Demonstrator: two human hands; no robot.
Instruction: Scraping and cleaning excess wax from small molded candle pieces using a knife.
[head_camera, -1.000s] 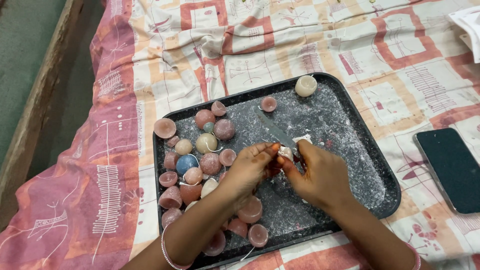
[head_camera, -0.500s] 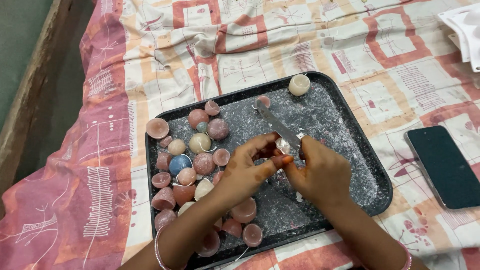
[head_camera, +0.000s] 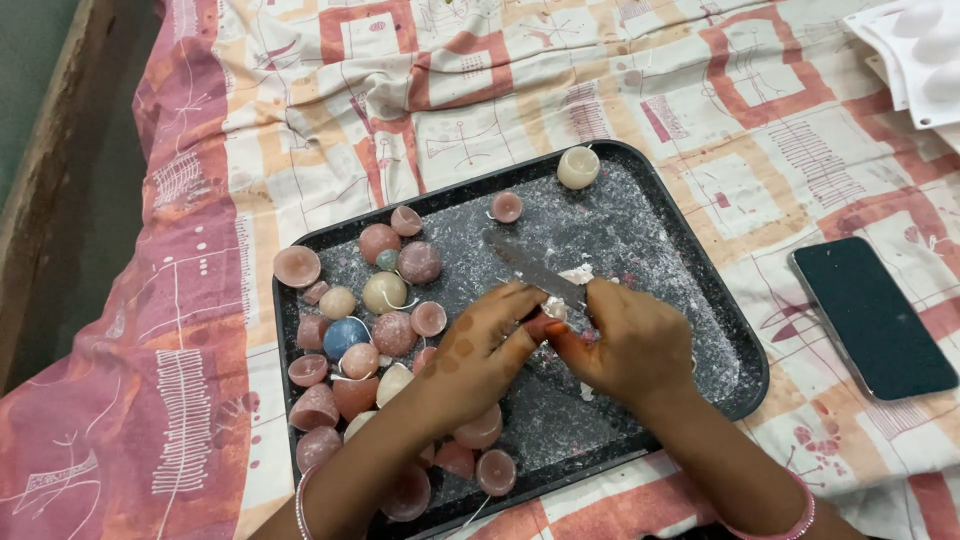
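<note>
Centre of frame, over the black tray (head_camera: 735, 345): left hand (head_camera: 480, 345) is pinching a small whitish wax piece (head_camera: 553, 308), right hand (head_camera: 630, 345) is clamping a knife (head_camera: 530, 268). Blade is sitting close to the fingertips; a slip could nick them or crack the piece.

I pinch a small whitish wax piece (head_camera: 553, 309) between the fingertips of my left hand (head_camera: 480, 350) and right hand (head_camera: 630, 345), over the middle of the dark tray. My right hand also grips a knife (head_camera: 528, 268); its grey, wax-flecked blade lies low and slants up-left from my fingers, the edge touching the piece
</note>
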